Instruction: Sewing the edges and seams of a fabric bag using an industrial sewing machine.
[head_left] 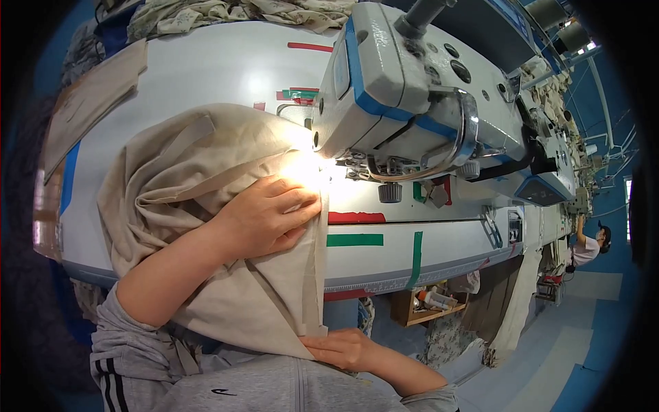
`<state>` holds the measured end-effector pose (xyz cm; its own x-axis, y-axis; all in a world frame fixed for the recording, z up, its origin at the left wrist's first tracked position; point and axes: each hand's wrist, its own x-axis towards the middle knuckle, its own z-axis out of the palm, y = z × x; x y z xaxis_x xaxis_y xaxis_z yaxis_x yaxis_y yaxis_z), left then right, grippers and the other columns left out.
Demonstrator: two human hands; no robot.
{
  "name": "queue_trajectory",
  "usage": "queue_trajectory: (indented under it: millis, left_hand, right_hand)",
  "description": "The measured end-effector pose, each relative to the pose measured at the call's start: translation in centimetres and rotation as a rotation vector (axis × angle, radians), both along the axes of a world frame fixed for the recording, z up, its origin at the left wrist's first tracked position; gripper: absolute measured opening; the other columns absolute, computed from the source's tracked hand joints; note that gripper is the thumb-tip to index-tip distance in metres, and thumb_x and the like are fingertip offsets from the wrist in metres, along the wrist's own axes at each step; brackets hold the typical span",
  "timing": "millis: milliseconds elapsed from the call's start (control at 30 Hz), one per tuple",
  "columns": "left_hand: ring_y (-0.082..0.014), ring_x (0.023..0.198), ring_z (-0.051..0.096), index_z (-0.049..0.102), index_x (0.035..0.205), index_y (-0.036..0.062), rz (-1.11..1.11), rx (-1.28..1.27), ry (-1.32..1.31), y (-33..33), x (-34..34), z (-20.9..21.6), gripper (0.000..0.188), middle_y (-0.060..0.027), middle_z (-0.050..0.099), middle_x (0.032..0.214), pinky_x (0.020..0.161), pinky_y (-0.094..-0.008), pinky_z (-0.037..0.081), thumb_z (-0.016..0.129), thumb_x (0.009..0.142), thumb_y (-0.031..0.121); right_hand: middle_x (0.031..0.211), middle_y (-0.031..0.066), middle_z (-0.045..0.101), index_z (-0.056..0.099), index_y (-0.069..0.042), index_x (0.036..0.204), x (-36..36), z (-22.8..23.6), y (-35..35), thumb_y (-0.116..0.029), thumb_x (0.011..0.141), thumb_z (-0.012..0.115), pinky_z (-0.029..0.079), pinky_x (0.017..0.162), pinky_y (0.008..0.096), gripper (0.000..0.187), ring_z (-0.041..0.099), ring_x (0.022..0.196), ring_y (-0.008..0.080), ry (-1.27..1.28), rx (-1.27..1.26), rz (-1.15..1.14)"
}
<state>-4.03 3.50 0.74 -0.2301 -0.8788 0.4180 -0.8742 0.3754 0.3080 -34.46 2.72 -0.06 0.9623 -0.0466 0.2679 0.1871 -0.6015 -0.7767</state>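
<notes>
A large piece of beige fabric (pixel 226 288) lies bunched on the sewing machine table and hangs over its front edge toward my lap. Its straight right edge runs up to the sewing machine (pixel 412 103), where a bright lamp washes out the needle area. Close to that glare, my left hand (pixel 278 213) presses on the fabric with bent fingers, gripping it near the edge. Lower down, by the table's front, my right hand (pixel 347 349) has the fabric's lower corner between closed fingers; the thumb is mostly hidden.
Flat beige pieces (pixel 93 117) lie at the table's left end, and patterned cloth (pixel 213 15) is heaped behind. Thread snips (pixel 493 230) rest on the right. A wooden drawer (pixel 425 309) holds small items below. Far right, another person (pixel 590 247) is at work.
</notes>
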Motion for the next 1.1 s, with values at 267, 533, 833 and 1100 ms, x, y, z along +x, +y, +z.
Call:
queue_trajectory:
  millis: [267,533,833,1100]
  left_hand:
    - [-0.0213,0.107,0.059,0.064,0.118,0.0089,-0.050,-0.066,0.011,-0.6,-0.3,0.0,0.042,-0.0034,0.060,0.119,0.094,-0.0361,0.048,0.072,0.077,0.014]
    - [-0.0213,0.111,0.061,0.067,0.115,0.0088,-0.066,0.012,0.098,0.0,-0.3,0.3,0.038,-0.0041,0.063,0.121,0.093,-0.0360,0.049,0.070,0.077,0.012]
    - [-0.0223,0.122,0.056,0.061,0.127,0.0083,-0.079,0.139,0.059,-0.2,-0.1,1.1,0.046,-0.0049,0.061,0.129,0.103,-0.0387,0.042,0.064,0.084,0.023]
    - [-0.0184,0.119,0.050,0.055,0.133,0.0104,-0.025,0.122,-0.109,-0.3,-0.2,1.5,0.060,-0.0011,0.055,0.126,0.102,-0.0380,0.041,0.070,0.079,0.033]
  right_hand:
    - [0.126,0.0123,0.064,0.062,-0.008,0.126,1.8,2.1,-11.3,-0.010,0.081,0.074,0.058,0.083,0.0384,0.046,0.067,0.103,0.0304,-0.062,-0.520,-0.547]
    - [0.111,0.0128,0.059,0.061,-0.005,0.110,2.8,1.4,-19.1,-0.013,0.087,0.069,0.048,0.088,0.0430,0.026,0.056,0.104,0.0334,0.081,-0.740,-0.934]
    - [0.104,0.0088,0.058,0.050,-0.008,0.131,7.8,1.9,-8.6,-0.010,0.074,0.078,0.044,0.085,0.0407,0.063,0.057,0.095,0.0295,0.069,-0.412,-0.558]
    - [0.113,0.0080,0.061,0.064,-0.006,0.114,8.3,1.3,-8.5,-0.004,0.073,0.069,0.050,0.089,0.0363,0.042,0.058,0.112,0.0246,-0.116,-0.633,-0.434]
